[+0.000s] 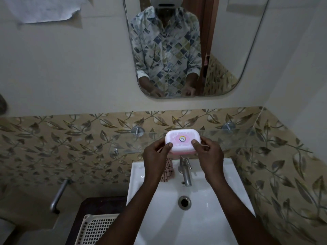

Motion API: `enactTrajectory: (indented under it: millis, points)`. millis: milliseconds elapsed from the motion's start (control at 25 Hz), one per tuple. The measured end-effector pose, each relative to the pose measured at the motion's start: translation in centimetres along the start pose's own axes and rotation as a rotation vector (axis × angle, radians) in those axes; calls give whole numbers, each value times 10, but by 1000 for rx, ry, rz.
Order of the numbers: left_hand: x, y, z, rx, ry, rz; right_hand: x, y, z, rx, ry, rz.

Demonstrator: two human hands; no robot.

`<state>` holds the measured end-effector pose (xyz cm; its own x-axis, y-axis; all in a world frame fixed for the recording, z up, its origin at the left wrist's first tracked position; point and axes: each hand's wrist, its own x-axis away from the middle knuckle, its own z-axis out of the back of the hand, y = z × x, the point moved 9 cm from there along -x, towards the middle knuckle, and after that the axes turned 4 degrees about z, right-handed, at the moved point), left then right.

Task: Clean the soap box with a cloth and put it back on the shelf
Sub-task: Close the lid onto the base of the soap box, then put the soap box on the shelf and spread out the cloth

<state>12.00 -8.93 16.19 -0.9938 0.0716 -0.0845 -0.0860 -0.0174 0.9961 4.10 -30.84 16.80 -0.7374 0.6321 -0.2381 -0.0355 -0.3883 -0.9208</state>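
Note:
A white-lidded pink soap box [182, 139] with a round label on top is held at the level of the glass shelf [230, 138], above the basin. My left hand [155, 154] grips its left end, thumb on the lid. At the right end my right hand [208, 152] holds it the same way. A checked cloth [168, 171] lies on the basin's back rim, partly hidden under my left hand.
A white washbasin [203, 209] with a steel tap [185, 174] and drain sits below. A mirror [230, 50] hangs above the shelf. A white plastic basket [95, 228] stands at lower left beside a wall pipe [58, 195].

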Motion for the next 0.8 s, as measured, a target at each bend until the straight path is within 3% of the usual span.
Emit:
enactTrajectory:
  millis: [280,800]
  points:
    - [-51,5,-34,-261,-27,25,-55,5,-11,163,-25,-29]
    - [-56,-5,-38,-346,-14,49,-59,10,-14,195,-4,31]
